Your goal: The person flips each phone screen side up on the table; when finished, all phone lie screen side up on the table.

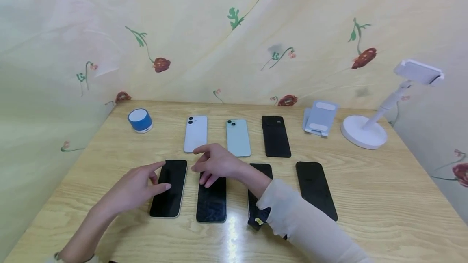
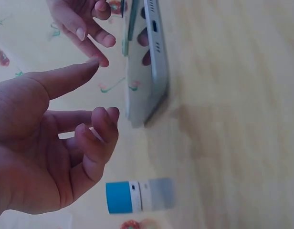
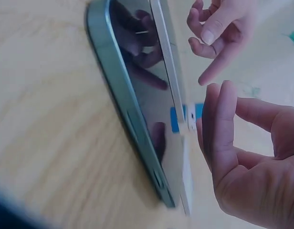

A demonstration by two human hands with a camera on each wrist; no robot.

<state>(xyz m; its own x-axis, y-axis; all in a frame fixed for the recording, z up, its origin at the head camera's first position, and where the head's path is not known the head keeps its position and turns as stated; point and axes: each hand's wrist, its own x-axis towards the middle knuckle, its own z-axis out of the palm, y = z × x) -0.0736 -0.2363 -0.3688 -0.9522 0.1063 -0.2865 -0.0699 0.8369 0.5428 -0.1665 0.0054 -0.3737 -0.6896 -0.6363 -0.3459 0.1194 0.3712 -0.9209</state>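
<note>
Over the leftmost phone [image 1: 166, 202] of the front row, a black-screened one with a pale frame, my left hand [image 1: 133, 190] hovers with thumb and index finger spread. In the left wrist view, that phone's pale edge [image 2: 159, 76] stands apart from the loosely bent fingers. My right hand [image 1: 219, 162] is above the second phone [image 1: 212, 206], also screen up, and covers its upper end. Its fingers are relaxed and hold nothing. The right wrist view shows this phone's green side edge [image 3: 119, 86] on the wood, with finger reflections in the glass.
Behind lie a white phone [image 1: 196, 135], a pale green phone [image 1: 239, 139] and a black phone [image 1: 276, 139], backs up. Right of my hands, a third front phone [image 1: 264, 169] is partly under my sleeve, beside a fourth [image 1: 316, 190]. A blue speaker [image 1: 140, 121], folding stand [image 1: 321, 117] and white stand [image 1: 365, 135] stand farther back.
</note>
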